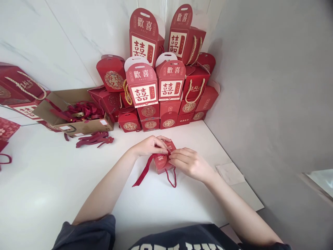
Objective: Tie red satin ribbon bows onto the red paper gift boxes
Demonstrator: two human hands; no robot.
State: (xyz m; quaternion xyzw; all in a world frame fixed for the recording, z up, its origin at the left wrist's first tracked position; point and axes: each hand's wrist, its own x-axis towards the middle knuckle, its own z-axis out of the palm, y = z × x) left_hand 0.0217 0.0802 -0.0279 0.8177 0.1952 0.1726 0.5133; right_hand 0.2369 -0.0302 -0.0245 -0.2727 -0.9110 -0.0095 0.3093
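A small red gift box (160, 166) with pale lettering lies on the white table between my hands, a dark red cord handle (172, 181) looping from its near side. Across its top runs a dark red ribbon (144, 172), one long tail hanging down to the left onto the table. My left hand (153, 146) pinches the ribbon over the box's top. From the right, my right hand (189, 161) closes its fingertips on the ribbon at the middle of the box. The exact spot of the grip is partly hidden by the fingers.
Red gift boxes (142, 86) are stacked along the back wall. At the back left stands an open cardboard box (80, 128) of red ribbons, with loose ribbon pieces (95, 139) before it. A grey wall (262, 104) bounds the right side; a pale sheet (230, 173) lies near it.
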